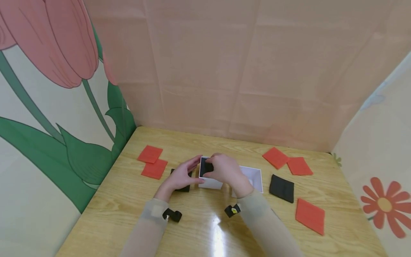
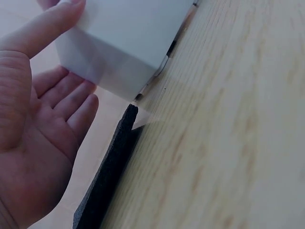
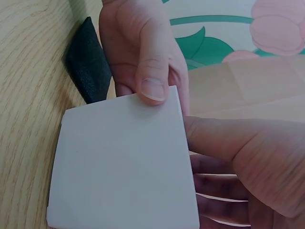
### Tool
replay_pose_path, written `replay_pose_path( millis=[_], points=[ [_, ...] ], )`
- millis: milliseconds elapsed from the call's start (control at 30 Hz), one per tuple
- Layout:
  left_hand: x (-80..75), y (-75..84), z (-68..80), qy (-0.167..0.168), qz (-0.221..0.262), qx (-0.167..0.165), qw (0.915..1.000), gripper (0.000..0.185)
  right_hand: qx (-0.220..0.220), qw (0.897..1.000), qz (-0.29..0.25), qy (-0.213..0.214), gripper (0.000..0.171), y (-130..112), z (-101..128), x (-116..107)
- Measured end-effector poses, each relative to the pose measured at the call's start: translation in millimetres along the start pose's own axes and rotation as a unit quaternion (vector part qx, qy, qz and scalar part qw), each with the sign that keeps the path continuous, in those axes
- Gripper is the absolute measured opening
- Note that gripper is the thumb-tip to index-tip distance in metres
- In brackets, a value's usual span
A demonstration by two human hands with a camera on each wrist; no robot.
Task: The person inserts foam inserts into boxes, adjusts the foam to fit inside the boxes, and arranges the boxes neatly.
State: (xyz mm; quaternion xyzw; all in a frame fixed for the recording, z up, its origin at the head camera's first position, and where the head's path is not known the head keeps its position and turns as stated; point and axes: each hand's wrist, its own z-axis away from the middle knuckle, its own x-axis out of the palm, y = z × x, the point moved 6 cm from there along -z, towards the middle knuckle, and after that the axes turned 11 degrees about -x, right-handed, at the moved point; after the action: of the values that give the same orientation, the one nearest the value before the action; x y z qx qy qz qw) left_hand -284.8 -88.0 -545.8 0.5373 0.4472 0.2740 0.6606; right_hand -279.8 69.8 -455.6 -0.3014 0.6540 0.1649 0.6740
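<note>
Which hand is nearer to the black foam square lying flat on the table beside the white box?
Left. The left hand lies right over the black foam square, thumb against the white box. The right hand is at the box's other side, fingers inside it.

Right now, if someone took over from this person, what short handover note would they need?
Left hand: open, thumb against the white box, over a black pad on the table.
Right hand: fingers curled over the box rim, at the black pad inside it.
Done: one black pad is in the box.
Left: lid lies open beside it; another black pad and red pads lie loose on the table.
</note>
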Motion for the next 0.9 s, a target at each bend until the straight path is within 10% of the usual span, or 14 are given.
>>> replay_pose_path(
  millis=[900],
  points=[
    [-0.5,-0.1,1.2,0.009,-0.016,-0.012,0.9997,0.104,-0.054,0.997,0.029,-0.053,0.053,14.9,19.9,-16.9]
  ],
)
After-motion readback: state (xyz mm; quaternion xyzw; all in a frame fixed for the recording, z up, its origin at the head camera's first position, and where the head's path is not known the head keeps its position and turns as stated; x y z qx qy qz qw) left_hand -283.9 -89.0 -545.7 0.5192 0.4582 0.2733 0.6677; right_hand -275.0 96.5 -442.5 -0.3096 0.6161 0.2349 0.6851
